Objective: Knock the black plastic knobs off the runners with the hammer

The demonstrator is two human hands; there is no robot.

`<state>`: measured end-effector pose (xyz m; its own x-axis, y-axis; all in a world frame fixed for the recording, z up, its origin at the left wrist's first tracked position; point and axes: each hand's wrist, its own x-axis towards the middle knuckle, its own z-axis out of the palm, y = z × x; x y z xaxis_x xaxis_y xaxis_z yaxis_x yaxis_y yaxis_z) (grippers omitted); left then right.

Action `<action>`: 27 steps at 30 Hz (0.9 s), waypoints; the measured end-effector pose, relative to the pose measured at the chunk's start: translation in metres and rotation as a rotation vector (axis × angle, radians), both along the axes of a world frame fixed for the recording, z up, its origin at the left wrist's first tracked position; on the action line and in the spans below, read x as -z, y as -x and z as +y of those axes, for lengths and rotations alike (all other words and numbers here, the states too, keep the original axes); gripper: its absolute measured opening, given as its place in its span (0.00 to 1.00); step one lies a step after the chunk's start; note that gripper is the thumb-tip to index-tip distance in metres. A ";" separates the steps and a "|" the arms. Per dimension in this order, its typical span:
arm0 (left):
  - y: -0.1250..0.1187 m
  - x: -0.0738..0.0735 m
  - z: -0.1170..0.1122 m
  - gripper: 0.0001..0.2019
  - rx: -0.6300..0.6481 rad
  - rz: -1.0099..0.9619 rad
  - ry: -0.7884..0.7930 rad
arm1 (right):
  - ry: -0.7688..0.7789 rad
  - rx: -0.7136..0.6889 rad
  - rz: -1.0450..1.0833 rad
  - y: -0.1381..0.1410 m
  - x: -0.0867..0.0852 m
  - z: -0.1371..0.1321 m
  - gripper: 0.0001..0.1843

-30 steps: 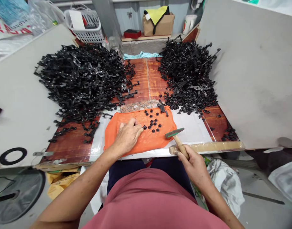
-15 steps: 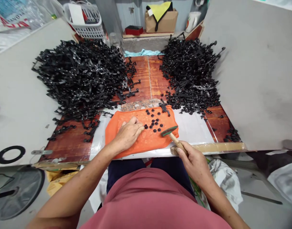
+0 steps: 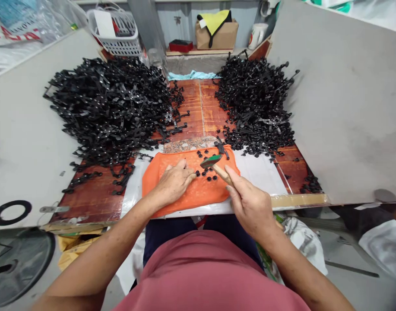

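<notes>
My right hand is wrapped round the wooden handle of a hammer with a dark green head, raised over the orange cloth. On the cloth, the fingers of my left hand are drawn together, their tips pinching at a small black round piece. Several more such black pieces stand loosely grouped to the right of it, some partly hidden under the hammer head. A dark jointed part lies at the cloth's far right edge.
Large heaps of black jointed parts rise at the left and right of the brown table. Grey side panels flank it. At the back stand a white basket, a cardboard box and a mug.
My right hand has moved the hammer left and away from me, bringing its head over the black pieces. My left hand stays almost in place.
</notes>
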<state>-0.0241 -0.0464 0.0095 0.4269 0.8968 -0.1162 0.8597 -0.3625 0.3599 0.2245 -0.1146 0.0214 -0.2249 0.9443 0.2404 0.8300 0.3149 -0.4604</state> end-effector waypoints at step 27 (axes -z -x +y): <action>0.056 -0.039 0.019 0.17 0.607 -0.029 -0.127 | 0.109 -0.099 -0.394 0.012 0.009 0.018 0.27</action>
<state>-0.0801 -0.0276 0.0482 0.8668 0.4987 -0.0050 0.4768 -0.8256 0.3017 0.2128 -0.0965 0.0125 -0.3703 0.9287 0.0180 0.9176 0.3687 -0.1484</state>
